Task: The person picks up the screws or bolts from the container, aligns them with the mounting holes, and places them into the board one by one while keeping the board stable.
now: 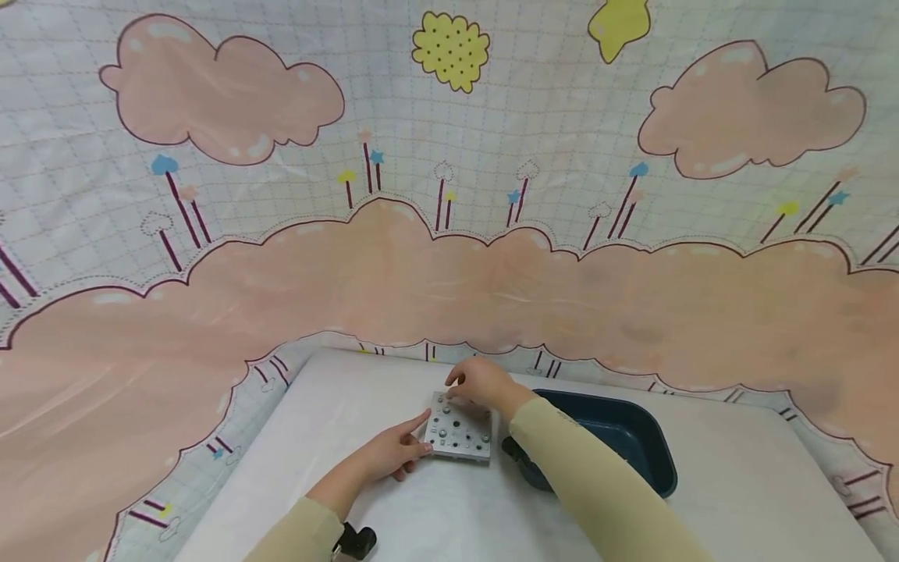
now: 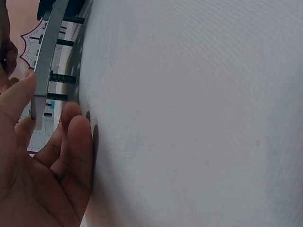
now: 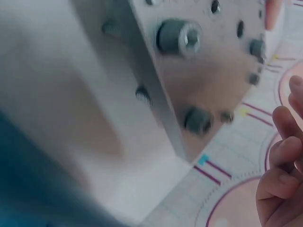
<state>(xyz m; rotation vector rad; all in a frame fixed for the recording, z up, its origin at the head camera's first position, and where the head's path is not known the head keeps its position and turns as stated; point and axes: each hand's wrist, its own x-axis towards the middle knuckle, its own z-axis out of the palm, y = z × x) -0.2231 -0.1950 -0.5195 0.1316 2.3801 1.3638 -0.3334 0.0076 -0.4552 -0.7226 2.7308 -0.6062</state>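
A silver metal plate (image 1: 460, 437) with holes and socket-head screws lies on the white table. Screw shanks (image 2: 63, 78) stick out beneath it in the left wrist view. My left hand (image 1: 386, 455) grips the plate's left side near its near corner, forefinger and thumb at its edges; the other fingers (image 2: 79, 142) curl beneath. My right hand (image 1: 485, 386) is bent over the far left part of the plate, fingertips beside a screw (image 1: 441, 400). Its curled fingers (image 3: 284, 156) show at the right wrist view's edge; whether they hold anything is hidden.
Right of the plate stands a dark blue tray (image 1: 635, 437), partly covered by my right forearm. A patterned cloth (image 1: 492, 289) with clouds hangs behind the white table (image 1: 421, 519). Black wrist gear (image 1: 357, 542) shows at my left sleeve.
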